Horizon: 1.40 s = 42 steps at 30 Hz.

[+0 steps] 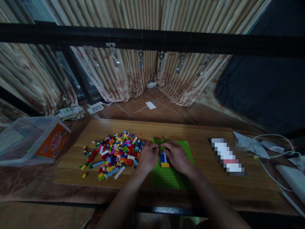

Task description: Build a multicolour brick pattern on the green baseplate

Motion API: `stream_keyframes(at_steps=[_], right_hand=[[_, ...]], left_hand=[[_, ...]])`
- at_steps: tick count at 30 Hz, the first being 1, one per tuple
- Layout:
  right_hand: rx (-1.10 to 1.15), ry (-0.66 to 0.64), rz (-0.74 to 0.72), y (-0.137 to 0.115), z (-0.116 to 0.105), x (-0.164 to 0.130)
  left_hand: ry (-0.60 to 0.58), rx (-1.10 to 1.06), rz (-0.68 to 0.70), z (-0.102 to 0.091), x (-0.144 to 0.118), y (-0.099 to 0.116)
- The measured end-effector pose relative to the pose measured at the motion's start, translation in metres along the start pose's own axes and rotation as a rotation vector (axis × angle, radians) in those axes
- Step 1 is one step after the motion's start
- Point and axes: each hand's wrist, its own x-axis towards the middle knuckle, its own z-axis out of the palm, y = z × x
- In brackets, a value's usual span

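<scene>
Just below the middle of the frame, my left hand (pixel 148 157) and right hand (pixel 177 156) curl over the green baseplate (pixel 171 179), fingertips meeting above the small blue, white and yellow brick stack (pixel 164 159) between them; whether they pinch a brick I cannot tell. I judge it best to steady the plate and press straight down. The loose brick pile (pixel 114 154) lies just left.
</scene>
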Motion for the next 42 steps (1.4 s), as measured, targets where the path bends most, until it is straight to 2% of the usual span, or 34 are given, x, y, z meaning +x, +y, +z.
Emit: stream_keyframes(at_steps=[6, 17, 25, 29, 33, 42], right_hand=[[0.074, -0.009, 0.059, 0.001, -0.002, -0.001], [0.212, -0.03, 0.151, 0.011, 0.007, 0.004], [0.281, 0.038, 0.142, 0.012, 0.007, 0.0], [0.443, 0.165, 0.267, 0.024, 0.003, -0.004], [0.425, 0.258, 0.347, 0.03, -0.003, -0.003], [0.32, 0.141, 0.246, 0.017, 0.007, -0.002]], left_hand=[[-0.035, -0.008, -0.019, 0.005, 0.006, -0.001], [0.03, -0.058, -0.043, 0.012, 0.008, -0.002], [0.036, -0.075, -0.008, 0.016, 0.007, -0.006], [0.041, -0.071, -0.012, 0.016, 0.009, -0.009], [0.053, -0.069, 0.002, 0.014, 0.011, -0.007], [0.038, 0.015, 0.036, 0.016, 0.008, 0.004]])
